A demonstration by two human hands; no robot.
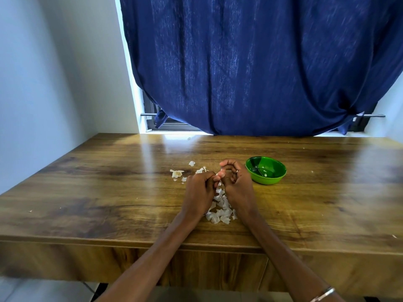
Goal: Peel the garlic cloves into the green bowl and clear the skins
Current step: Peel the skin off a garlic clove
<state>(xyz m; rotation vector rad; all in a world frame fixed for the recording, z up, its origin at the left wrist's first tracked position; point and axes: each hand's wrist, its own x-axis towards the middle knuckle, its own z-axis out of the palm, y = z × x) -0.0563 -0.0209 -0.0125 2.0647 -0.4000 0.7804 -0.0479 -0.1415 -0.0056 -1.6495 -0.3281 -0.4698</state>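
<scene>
My left hand (199, 190) and my right hand (234, 182) meet over the middle of the wooden table (109, 192), fingers curled, pinching a small garlic clove (218, 175) between them. The clove is mostly hidden by my fingertips. A pile of white garlic skins (220, 211) lies under and behind my wrists. More skins (177, 173) are scattered to the left of my hands. The green bowl (265, 170) stands just right of my right hand, with a small pale piece inside.
A blue curtain (261, 62) hangs over the window behind the table's far edge. A white wall (43, 83) closes off the left side. Tiny skin flecks (189, 138) dot the table near the far edge and at the right.
</scene>
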